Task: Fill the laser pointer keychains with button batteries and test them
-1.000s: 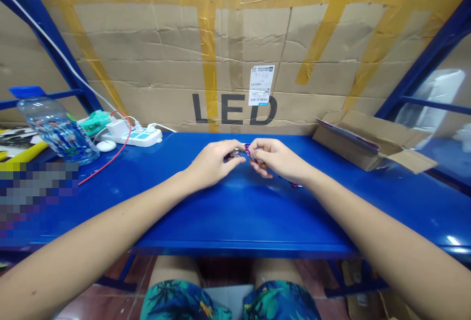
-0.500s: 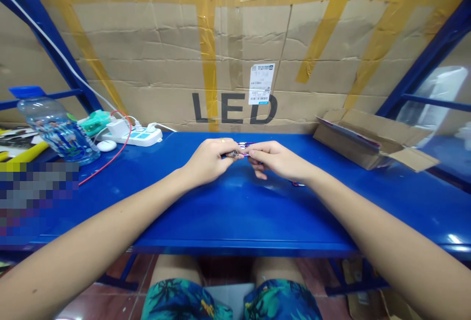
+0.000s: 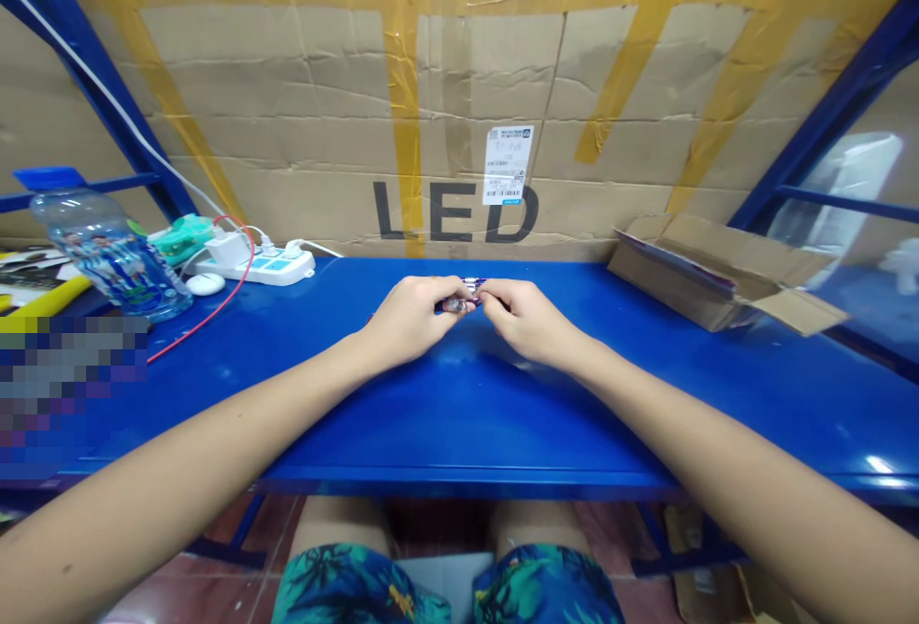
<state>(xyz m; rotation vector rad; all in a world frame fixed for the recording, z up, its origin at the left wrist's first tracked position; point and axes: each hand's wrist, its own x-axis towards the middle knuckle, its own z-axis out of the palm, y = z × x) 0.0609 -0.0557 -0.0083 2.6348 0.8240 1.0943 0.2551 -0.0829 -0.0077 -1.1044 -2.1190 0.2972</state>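
Note:
My left hand (image 3: 413,320) is closed around a small bundle of slim, pen-like sticks (image 3: 471,283) with purple and silver parts, held just above the blue tabletop. A clear, shiny rounded end (image 3: 455,303) pokes out below its index finger. My right hand (image 3: 535,320) meets it from the other side, thumb and fingers pinched on the right end of the bundle. Fingers cover most of the sticks, so their number and exact kind cannot be made out.
On the blue table (image 3: 459,413), a bottle (image 3: 119,251), a white power strip (image 3: 277,265), a red cable (image 3: 215,313) and a white round case (image 3: 205,284) stand at left. An opened cardboard box (image 3: 675,279) lies at right. A large carton (image 3: 302,126) marked LED walls the back.
My right hand's lower fingers have curled in, and its thumb now pinches closer to the bundle. The small red and blue item beside my right wrist no longer shows.

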